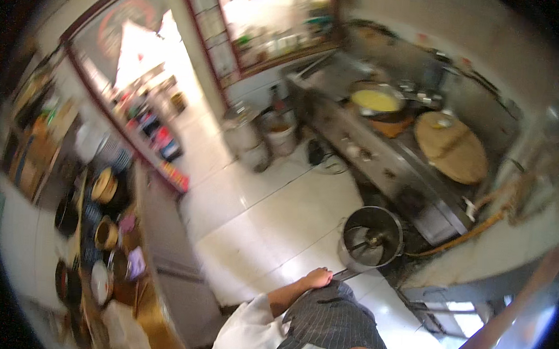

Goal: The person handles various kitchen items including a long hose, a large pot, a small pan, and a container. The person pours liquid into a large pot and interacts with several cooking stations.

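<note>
My left hand (318, 277) is closed in front of my striped dark apron (329, 316). A thin dark handle (345, 275) sticks out from its fingers toward the foot of a metal pot (398, 226). I cannot tell whether the handle joins that pot. The pot stands on the floor below the stove, with a dark object inside it. My right arm (499, 319) stretches out to the right, past a wall and a low metal frame. Its hand is blurred at the picture's rim, so its fingers and anything they hold do not show.
A steel stove counter (381, 161) carries a pan of yellow liquid (375, 101) and a round wooden lid (451, 149). A yellow hose (472, 238) runs beside it. Canisters (246, 138) and a white bucket (281, 137) stand beyond. Bowls and pots crowd the left counter (158, 320); a doorway opens ahead.
</note>
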`<state>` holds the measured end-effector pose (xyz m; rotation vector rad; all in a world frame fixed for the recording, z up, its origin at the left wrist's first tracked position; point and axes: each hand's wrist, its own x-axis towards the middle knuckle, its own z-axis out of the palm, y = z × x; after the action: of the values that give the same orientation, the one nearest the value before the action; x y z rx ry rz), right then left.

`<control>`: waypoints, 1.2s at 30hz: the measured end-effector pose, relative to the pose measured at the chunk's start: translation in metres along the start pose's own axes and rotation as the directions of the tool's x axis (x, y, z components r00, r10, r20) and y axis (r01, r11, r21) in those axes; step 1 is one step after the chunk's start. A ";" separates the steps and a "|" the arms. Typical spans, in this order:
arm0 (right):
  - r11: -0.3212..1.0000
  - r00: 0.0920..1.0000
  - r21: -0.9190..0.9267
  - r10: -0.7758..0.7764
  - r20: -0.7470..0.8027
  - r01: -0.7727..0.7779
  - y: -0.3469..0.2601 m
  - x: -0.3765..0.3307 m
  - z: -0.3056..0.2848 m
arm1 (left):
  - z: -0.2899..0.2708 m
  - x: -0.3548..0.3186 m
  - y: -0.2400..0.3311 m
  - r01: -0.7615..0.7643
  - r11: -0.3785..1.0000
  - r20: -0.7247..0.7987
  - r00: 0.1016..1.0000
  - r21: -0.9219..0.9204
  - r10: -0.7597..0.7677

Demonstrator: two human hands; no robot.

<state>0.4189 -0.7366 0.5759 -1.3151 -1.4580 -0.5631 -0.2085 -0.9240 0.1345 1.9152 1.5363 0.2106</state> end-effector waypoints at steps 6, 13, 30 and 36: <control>0.712 0.640 -0.503 0.099 0.762 0.490 -0.031 -0.406 0.182 | 0.025 -0.102 -0.090 0.362 0.930 0.034 0.932 -0.071 -0.360; 0.932 -0.327 -0.292 0.213 0.921 -0.216 -0.178 -0.608 0.236 | 0.036 -0.181 -0.131 0.685 0.651 -0.098 0.661 -0.326 -0.744; 0.824 -0.188 0.234 -0.376 0.907 -0.515 -0.545 -0.481 0.618 | 0.066 -0.228 -0.130 0.686 -0.146 0.067 -0.141 -0.713 -0.988; 0.757 -0.434 0.244 -0.571 0.697 -0.606 -0.683 -0.560 0.615 | 0.112 -0.227 -0.184 0.748 -0.121 0.241 0.054 -0.652 -0.969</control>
<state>-0.5203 -0.6406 0.0604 -0.8502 -2.5594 2.0043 -0.3675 -1.1598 0.0041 -0.1181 2.2439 0.3715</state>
